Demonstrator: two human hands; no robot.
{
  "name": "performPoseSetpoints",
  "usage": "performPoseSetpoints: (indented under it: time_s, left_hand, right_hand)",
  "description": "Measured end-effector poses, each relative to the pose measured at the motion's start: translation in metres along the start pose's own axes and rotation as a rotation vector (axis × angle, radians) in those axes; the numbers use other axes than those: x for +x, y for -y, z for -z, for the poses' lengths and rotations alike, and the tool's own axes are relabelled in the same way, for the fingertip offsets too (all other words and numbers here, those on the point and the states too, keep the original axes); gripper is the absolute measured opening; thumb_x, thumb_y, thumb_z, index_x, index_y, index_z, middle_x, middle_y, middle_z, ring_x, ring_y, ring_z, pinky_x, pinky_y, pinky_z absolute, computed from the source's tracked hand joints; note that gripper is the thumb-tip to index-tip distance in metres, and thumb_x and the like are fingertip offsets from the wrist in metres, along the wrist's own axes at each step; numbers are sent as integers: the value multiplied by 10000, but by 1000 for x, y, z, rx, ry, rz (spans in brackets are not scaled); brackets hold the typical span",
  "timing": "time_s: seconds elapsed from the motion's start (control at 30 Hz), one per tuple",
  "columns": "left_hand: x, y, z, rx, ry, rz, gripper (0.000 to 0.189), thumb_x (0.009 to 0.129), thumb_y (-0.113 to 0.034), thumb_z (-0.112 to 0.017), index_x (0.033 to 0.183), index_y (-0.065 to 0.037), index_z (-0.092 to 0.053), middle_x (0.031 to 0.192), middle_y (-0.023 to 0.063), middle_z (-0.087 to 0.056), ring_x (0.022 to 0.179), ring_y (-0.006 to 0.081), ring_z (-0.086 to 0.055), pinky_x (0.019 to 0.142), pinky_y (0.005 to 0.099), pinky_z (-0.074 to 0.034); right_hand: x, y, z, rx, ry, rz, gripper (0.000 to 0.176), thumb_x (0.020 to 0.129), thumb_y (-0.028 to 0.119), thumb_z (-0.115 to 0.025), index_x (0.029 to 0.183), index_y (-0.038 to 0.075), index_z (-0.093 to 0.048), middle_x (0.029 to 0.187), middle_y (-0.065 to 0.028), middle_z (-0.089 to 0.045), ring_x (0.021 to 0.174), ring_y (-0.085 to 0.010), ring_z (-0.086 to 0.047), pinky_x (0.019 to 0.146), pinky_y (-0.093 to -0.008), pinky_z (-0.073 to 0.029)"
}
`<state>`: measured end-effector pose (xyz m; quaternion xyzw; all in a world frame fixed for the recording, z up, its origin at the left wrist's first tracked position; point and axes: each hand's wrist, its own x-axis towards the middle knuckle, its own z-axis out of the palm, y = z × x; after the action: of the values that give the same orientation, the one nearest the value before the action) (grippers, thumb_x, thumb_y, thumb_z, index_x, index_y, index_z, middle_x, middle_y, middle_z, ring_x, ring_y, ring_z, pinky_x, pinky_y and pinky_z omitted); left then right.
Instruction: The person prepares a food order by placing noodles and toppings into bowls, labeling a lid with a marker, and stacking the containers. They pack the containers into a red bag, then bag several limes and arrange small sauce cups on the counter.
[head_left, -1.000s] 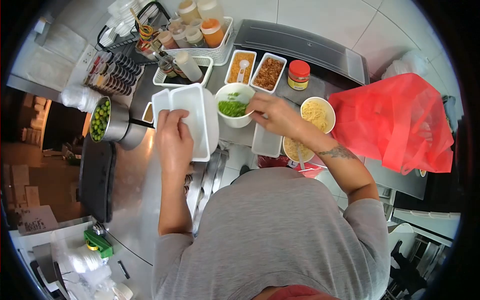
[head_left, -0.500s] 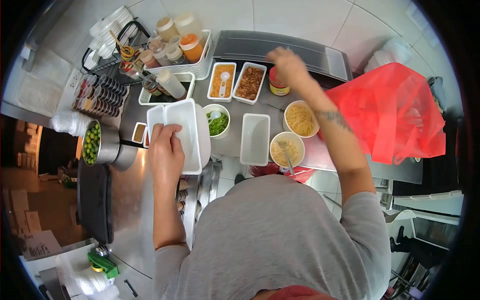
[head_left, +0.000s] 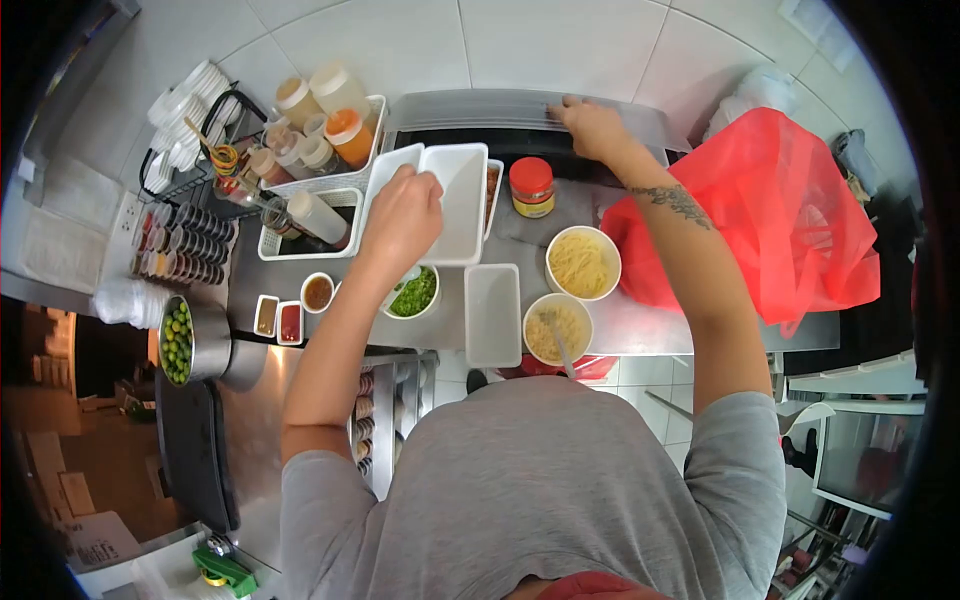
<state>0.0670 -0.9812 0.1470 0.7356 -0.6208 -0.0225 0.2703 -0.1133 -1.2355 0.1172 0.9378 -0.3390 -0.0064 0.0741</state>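
Note:
My left hand point(head_left: 405, 215) is closed on the rims of two white rectangular food containers point(head_left: 462, 205), raised above the counter. They cover most of a tub of brown crispy topping point(head_left: 492, 185). Below them, a round tub of chopped green onion point(head_left: 415, 293) has a spoon in it. At the back, my right hand point(head_left: 592, 128) has its fingers over the edge of a translucent grey lid point(head_left: 480, 108), tilted up from a dark bin point(head_left: 475, 143). Nearby stands a red-lidded jar point(head_left: 532, 187). An empty white rectangular container point(head_left: 492, 315) rests at the counter's front edge.
Noodles point(head_left: 578, 265) and a pale chopped food point(head_left: 557, 330) with a spoon fill two round tubs. A red bag point(head_left: 760, 220) bulges at right. Squeeze bottles point(head_left: 345, 135) crowd a white basket at back left; a metal pot of small green limes point(head_left: 212, 340) stands left.
My left hand has carried the white containers up and right, over the topping tubs. My right hand has moved from above the red-lidded jar to the lid, which now tilts up, showing the dark bin.

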Motion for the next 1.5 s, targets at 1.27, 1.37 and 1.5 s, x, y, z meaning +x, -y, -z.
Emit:
performPoseSetpoints:
  time_s: [1.27, 1.37, 1.5]
  left_hand:
    - [34, -51, -48, 241, 614, -78, 287, 878, -277, -555, 963, -4, -579, 975, 198, -619, 913, 368, -613, 758, 473, -494]
    - [-13, -28, -53, 266, 595, -14, 262, 851, -229, -583, 966, 6, -567, 936, 217, -631, 873, 373, -630, 740, 480, -500]
    - [-36, -18, -74, 185, 593, 81, 181, 821, -113, -569, 953, 10, -556, 907, 235, -633, 844, 390, -629, 733, 491, -493]
  right_hand:
    - [68, -96, 30, 140, -372, 33, 394, 752, -20, -503, 1037, 161, -707, 965, -156, -672, 945, -329, -623, 845, -410, -497]
    - [72, -97, 27, 156, -380, 30, 372, 751, -20, -503, 1014, 144, -709, 972, -151, -674, 945, -319, -627, 841, -406, -498]
    - [73, -99, 26, 125, -408, 59, 289, 791, 3, -541, 996, 120, -707, 938, -135, -683, 877, -321, -640, 798, -392, -507]
